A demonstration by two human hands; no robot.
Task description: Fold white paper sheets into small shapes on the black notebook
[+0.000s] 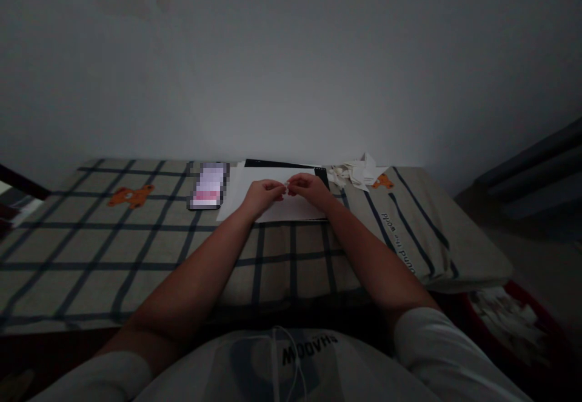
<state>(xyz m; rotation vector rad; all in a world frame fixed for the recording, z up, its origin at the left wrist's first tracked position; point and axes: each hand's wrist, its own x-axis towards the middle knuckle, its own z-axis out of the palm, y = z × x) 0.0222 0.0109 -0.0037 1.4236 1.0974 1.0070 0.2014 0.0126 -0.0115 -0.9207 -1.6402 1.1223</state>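
Note:
My left hand (pixel 264 194) and my right hand (pixel 311 187) meet over a white sheet of paper (pixel 291 210). The fingers of both are pinched together around a tiny whitish piece (pixel 286 187), too small to name. The sheet lies flat on a stack with a black-edged sheet or folder (pixel 277 164) showing behind it. Left of the paper rests a phone (pixel 209 185) with its screen lit and blurred out. To the right sits a loose pile of crumpled white paper strips (pixel 354 171).
A checked cloth (pixel 154 244) with orange bear prints covers the long surface, which backs onto a grey wall (pixel 282 62). Below its right end stands a red bin (pixel 541 305) holding white scraps. A white cable (pixel 297 359) hangs over my shirt.

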